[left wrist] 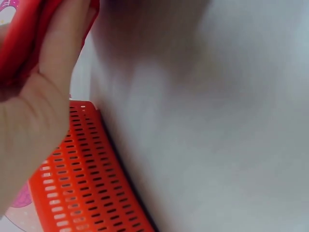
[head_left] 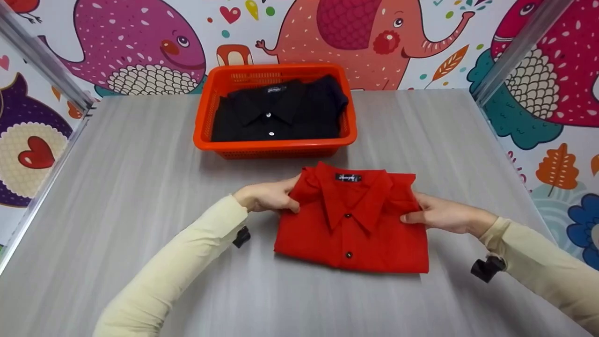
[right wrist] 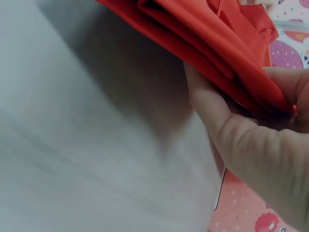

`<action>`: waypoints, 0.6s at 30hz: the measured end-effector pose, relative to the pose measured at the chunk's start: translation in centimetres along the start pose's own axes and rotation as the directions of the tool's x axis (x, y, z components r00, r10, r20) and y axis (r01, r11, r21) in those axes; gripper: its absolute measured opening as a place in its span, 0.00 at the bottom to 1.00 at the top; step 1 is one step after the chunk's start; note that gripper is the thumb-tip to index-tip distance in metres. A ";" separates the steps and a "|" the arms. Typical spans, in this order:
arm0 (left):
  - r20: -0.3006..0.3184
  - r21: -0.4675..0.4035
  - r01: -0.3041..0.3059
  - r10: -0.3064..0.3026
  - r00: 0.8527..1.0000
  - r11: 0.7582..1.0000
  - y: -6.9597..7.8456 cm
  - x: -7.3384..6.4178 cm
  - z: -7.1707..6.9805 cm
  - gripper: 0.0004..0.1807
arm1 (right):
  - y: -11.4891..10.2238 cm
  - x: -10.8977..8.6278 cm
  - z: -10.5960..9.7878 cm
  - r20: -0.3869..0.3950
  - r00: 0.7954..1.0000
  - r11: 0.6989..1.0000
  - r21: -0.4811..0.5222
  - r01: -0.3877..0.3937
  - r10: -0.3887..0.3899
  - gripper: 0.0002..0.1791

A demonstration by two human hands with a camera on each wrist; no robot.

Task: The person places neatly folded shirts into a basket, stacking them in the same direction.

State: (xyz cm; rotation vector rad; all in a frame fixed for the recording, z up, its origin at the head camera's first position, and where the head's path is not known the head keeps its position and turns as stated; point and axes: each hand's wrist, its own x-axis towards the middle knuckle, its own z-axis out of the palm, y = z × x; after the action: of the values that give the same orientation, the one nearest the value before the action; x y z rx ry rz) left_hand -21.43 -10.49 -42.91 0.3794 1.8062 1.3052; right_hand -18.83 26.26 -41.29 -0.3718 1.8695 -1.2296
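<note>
A folded red shirt (head_left: 309, 234), collar and dark buttons facing up, is held between both hands above the table. The left hand (head_left: 273, 194) grips its left side, thumb on top. On the opposite side the right hand (head_left: 442, 213) pinches the edge, thumb over the front and fingers underneath. In the right wrist view the shirt's stacked layers (right wrist: 217, 53) lie between thumb and fingers, with a shadow on the table below. The left wrist view shows the left hand (left wrist: 43, 96) around the red cloth (left wrist: 19, 43).
Behind the shirt stands an orange perforated basket (head_left: 276, 145) with folded dark shirts (head_left: 299, 126) in it. The grey wood-grain table (head_left: 117, 187) ends at walls with cartoon animals (head_left: 346, 42). Metal posts (head_left: 519, 51) rise at the back corners.
</note>
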 end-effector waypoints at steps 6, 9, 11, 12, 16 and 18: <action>-0.005 0.030 -0.081 0.081 0.997 0.996 -0.5 -2.1 -0.5 0.51 | -1.3 -0.4 0.9 0.023 0.999 0.997 -0.065 0.051 -0.049 0.34; -0.010 0.074 -0.100 0.101 0.995 0.992 -0.4 -3.3 -1.0 0.49 | -2.1 -0.6 1.5 0.033 0.996 0.992 -0.094 0.080 -0.078 0.31; -0.014 0.110 -0.096 0.098 0.995 0.989 -0.2 -4.0 -1.4 0.48 | -2.6 -0.7 1.9 0.031 0.996 0.989 -0.112 0.092 -0.089 0.31; -0.012 0.120 -0.089 0.091 0.996 0.989 0.0 -4.3 -1.6 0.48 | -2.9 -0.7 2.0 0.031 0.995 0.988 -0.118 0.099 -0.096 0.30; -0.016 0.169 -0.106 0.110 0.994 0.980 0.5 -5.1 -2.2 0.47 | -3.8 -0.8 2.2 0.023 0.992 0.977 -0.168 0.127 -0.125 0.31; -0.015 0.191 -0.132 0.137 0.990 0.973 0.8 -5.5 -2.5 0.47 | -4.2 -0.9 2.1 0.016 0.991 0.970 -0.203 0.137 -0.136 0.30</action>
State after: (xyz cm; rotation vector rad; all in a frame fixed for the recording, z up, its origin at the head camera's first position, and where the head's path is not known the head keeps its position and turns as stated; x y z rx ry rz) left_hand -20.34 -15.37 -39.43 0.6001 1.9640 1.2371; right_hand -17.47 23.53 -37.57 -0.6218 2.0022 -1.1283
